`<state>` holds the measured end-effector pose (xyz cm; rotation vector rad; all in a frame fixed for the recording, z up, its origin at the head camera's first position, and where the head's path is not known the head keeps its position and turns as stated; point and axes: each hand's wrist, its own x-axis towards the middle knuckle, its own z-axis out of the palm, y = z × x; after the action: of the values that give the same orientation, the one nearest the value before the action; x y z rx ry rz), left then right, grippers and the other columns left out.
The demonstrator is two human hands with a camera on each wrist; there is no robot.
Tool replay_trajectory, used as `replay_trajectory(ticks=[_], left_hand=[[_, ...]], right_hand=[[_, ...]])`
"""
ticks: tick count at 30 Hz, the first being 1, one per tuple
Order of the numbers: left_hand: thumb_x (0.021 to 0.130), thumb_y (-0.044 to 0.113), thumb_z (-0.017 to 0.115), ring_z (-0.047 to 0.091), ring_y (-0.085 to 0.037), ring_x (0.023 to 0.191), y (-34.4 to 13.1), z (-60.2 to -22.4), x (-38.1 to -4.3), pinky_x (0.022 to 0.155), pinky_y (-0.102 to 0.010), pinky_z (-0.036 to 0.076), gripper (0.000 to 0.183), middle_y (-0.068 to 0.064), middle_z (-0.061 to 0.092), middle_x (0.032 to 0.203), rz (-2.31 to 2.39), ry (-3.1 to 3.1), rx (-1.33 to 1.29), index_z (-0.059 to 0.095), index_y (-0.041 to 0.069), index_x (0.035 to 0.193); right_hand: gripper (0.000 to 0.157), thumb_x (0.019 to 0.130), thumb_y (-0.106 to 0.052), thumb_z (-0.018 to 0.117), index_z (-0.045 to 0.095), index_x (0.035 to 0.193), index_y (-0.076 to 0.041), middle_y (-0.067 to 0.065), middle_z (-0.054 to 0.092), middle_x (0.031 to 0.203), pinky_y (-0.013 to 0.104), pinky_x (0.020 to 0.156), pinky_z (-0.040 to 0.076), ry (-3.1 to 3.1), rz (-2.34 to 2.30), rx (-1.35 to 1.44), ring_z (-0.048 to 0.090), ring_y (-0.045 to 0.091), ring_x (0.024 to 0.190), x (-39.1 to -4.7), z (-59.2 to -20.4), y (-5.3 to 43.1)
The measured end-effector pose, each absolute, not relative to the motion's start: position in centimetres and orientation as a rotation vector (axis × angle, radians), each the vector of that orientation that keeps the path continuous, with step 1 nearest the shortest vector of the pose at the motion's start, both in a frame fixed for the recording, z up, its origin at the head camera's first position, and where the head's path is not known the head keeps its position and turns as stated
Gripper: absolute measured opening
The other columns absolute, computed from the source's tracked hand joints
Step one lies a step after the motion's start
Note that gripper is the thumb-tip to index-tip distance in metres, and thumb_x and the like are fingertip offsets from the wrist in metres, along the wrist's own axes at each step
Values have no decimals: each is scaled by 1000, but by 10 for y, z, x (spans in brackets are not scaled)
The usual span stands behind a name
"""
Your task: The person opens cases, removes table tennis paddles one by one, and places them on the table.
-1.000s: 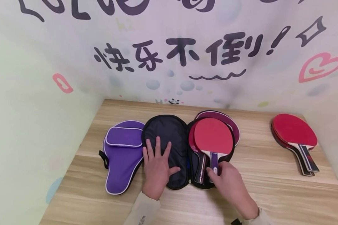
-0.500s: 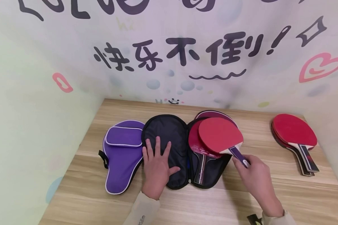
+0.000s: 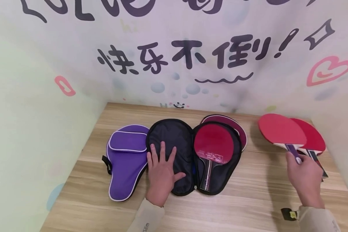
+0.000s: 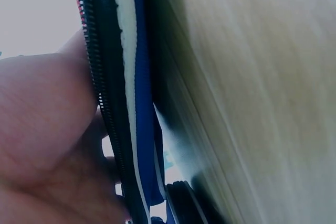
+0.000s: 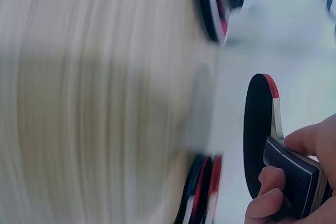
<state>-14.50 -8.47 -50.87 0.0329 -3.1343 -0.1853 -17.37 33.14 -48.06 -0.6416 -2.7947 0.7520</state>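
My right hand (image 3: 305,177) grips a table tennis paddle (image 3: 282,129) by its purple handle, red rubber facing up. In the right wrist view the held paddle (image 5: 258,129) shows its black side and stands apart from the table. It overlaps the stacked paddles (image 3: 314,137) at the right in the head view. My left hand (image 3: 162,174) lies with spread fingers on the black inner flap (image 3: 172,132) of an unzipped paddle case. A second red paddle (image 3: 214,143) lies in the case's other half (image 3: 221,185). The case's zipper edge (image 4: 97,77) runs beside my palm in the left wrist view.
A closed purple paddle case (image 3: 127,167) with white piping lies to the left, right beside the open case. Behind the open case a maroon case (image 3: 243,135) pokes out. A printed backdrop (image 3: 174,90) stands along the back edge of the wooden table (image 3: 249,209).
My right hand has lifted the purple-handled paddle out of the open case and carried it right, to the stacked paddles. The paddle beneath it is uncovered. My left hand has stayed put.
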Motion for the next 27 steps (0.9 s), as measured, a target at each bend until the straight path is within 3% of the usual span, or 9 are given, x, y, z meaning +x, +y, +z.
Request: replay_trajectory(ticks=[8, 12, 16, 19, 22, 27], left_hand=[[66, 73, 66, 2, -45, 148, -84, -510, -145, 119, -58, 11, 97, -11, 14, 162, -165, -3118, 28, 32, 34, 149], [67, 73, 66, 2, -45, 148, -85, -511, -145, 119, -58, 11, 97, -11, 14, 162, -164, -3114, 27, 32, 34, 149], [66, 73, 66, 2, -45, 148, -85, -512, -145, 119, -57, 11, 97, -11, 14, 162, -168, -3104, 23, 32, 34, 149], [66, 72, 67, 3, -46, 148, -85, -513, -144, 118, -58, 12, 97, -11, 16, 161, -176, -3091, 18, 34, 33, 148], [65, 72, 68, 4, -46, 148, -85, -512, -144, 118, -58, 12, 97, -11, 17, 161, -183, -3088, 19, 34, 33, 148], [66, 71, 67, 4, -45, 148, -84, -509, -144, 119, -57, 12, 96, -11, 16, 161, -192, -3096, 23, 34, 33, 148]], right_hand=[[59, 96, -39, 39, 59, 106, 16, 36, 61, 91, 36, 52, 33, -2779, 638, -838, 54, 43, 72, -188, -481, 390], [59, 97, -40, 35, 57, 102, 15, 39, 58, 95, 41, 53, 34, -2833, 565, -861, 53, 48, 76, -196, -482, 404], [58, 97, -39, 36, 59, 93, 15, 38, 58, 86, 41, 51, 34, -2885, 488, -838, 53, 49, 72, -199, -485, 409], [58, 97, -39, 37, 59, 98, 15, 37, 58, 85, 40, 50, 34, -2911, 444, -840, 53, 47, 70, -199, -487, 411], [57, 98, -38, 38, 55, 111, 15, 38, 54, 94, 47, 60, 37, -2944, 390, -842, 49, 48, 82, -198, -490, 410], [58, 98, -37, 39, 46, 122, 15, 39, 45, 102, 56, 76, 32, -3000, 358, -869, 39, 51, 98, -197, -492, 408]])
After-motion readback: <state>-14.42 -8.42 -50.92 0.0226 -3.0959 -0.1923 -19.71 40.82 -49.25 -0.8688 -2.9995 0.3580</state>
